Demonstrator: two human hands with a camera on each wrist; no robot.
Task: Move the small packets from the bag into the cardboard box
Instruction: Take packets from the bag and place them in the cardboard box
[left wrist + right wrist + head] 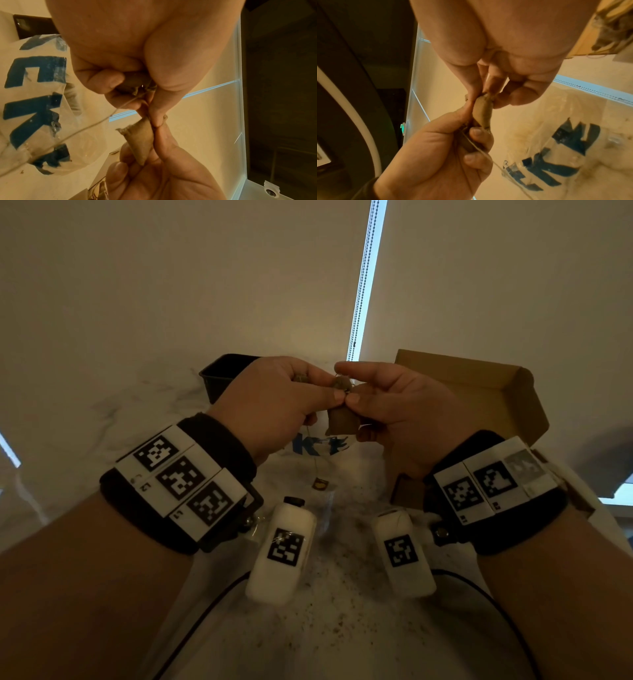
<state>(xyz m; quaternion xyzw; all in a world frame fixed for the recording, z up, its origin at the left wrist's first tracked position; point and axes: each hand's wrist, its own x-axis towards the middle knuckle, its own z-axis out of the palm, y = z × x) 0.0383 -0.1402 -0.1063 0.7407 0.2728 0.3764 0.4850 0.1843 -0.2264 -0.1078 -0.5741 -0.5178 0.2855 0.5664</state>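
Right now both of my hands are raised above the worktop (102,412), meeting in the middle around small burlap packets. My left hand (274,402) has its fingers (109,81) curled round one brown packet (135,81) tucked against the palm, while its thumb tip pinches the gathered neck of a second packet (342,419) against my right thumb. My right hand (400,412) pinches that same packet at its top, thumb and forefinger pressed together on it, the other fingers (520,94) loosely curled beneath. This second packet hangs between the two hands, a little coarse-woven sack, plump and tapering, with a frayed hem at its bottom edge. A thin thread (82,128) trails down from my left hand to a small tag (320,483) dangling over the bag (308,450). That bag lies flat on the worktop under my hands, clear crinkled plastic with big blue letters printed on it. To my right stands the cardboard box (496,392), plain brown, its lid flap tilted up and open. Beyond my left hand sits a black square tub (219,378). I count two packets in my hands, one bag, one box.
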